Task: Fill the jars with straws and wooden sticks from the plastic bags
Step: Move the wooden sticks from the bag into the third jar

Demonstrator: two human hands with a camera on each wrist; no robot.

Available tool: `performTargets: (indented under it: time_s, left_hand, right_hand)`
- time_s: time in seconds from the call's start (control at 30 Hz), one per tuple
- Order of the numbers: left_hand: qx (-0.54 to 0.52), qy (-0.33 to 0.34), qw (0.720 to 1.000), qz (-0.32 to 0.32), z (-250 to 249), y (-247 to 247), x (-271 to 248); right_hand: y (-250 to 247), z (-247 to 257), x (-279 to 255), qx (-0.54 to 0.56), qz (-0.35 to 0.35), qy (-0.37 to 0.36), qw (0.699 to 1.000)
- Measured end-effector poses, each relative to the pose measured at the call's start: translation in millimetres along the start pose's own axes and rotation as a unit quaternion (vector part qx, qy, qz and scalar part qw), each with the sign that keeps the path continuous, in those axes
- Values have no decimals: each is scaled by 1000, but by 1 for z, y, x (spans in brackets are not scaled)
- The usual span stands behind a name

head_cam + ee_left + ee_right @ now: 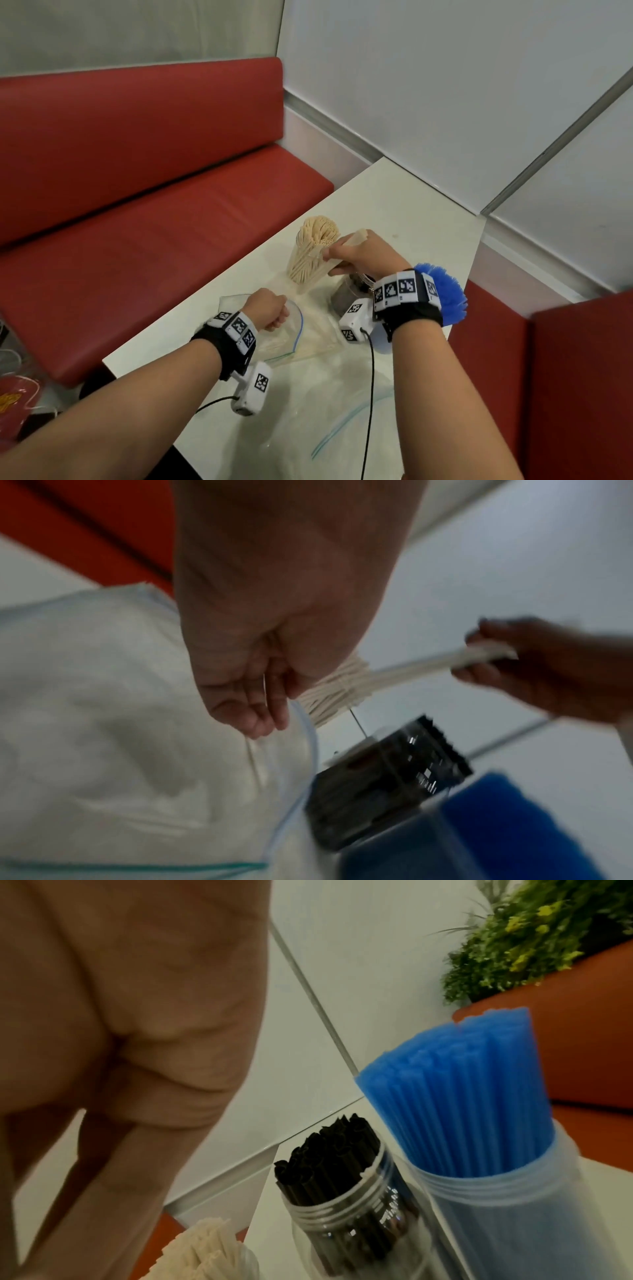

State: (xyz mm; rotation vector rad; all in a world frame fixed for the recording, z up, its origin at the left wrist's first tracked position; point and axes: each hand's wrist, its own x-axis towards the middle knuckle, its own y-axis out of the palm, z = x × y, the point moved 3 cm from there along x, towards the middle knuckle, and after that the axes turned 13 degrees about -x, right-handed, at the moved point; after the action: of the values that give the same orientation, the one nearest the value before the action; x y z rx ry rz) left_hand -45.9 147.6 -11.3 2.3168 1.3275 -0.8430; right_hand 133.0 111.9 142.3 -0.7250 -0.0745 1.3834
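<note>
On the white table [394,202] stands a clear jar [310,253] packed with wooden sticks. My right hand [346,257] grips a bundle of wooden sticks [356,237] slanted against that jar's right side; the left wrist view shows the same bundle [428,664]. My left hand [270,310] is curled at the mouth of a zip bag [305,339] that holds more sticks, and pinches its rim [301,718]. A jar of black straws [346,1204] and a taller jar of blue straws [496,1177] stand right of the stick jar, under my right wrist.
A second, flat clear zip bag [325,421] lies near the table's front edge. A red bench [154,171] runs along the left, with another red seat [575,377] at the right. White wall panels close the far side. A green plant [531,934] is behind the seat.
</note>
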Motion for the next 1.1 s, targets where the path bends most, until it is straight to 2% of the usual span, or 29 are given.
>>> performTargets:
  time_s: [0.03, 0.13, 0.23, 0.33, 0.4, 0.47, 0.7, 0.83, 0.9, 0.97, 1.03, 1.07, 1.1]
  left_hand:
    - [82, 31, 996, -24, 2, -3, 2]
    - [299, 72, 951, -19, 13, -4, 9]
    - [411, 83, 907, 24, 27, 4, 14]
    - [444, 57, 892, 68, 45, 7, 21]
    - [477, 44, 874, 80, 57, 5, 24]
    - [517, 51, 852, 69, 66, 1, 26]
    - [606, 95, 788, 53, 78, 7, 30]
    - [603, 111, 787, 63, 74, 10, 30]
    - [608, 108, 784, 67, 74, 9, 31]
    - [607, 99, 785, 72, 75, 8, 32]
    - [599, 85, 792, 83, 73, 7, 32]
    - [597, 75, 794, 90, 71, 7, 32]
    - [599, 65, 792, 99, 69, 6, 32]
  right_hand:
    - [-5, 3, 10, -15, -24, 7, 1000]
    - [-18, 11, 37, -61, -105, 15, 992]
    - [-26, 15, 55, -64, -176, 6, 982]
    - [-26, 16, 66, -63, -219, -6, 974]
    - [-21, 14, 71, -94, -224, -6, 970]
    - [-12, 8, 75, -122, -215, 1, 969]
    - [5, -17, 94, -113, -236, 52, 964]
    - [12, -21, 103, -178, -182, 102, 962]
    - [15, -22, 105, -188, -184, 91, 960]
    - [16, -19, 102, -178, -257, 35, 949]
    - [18, -11, 93, -174, -363, -50, 914]
    - [22, -8, 91, -191, -392, -97, 894]
    - [27, -8, 92, -230, -392, -130, 881]
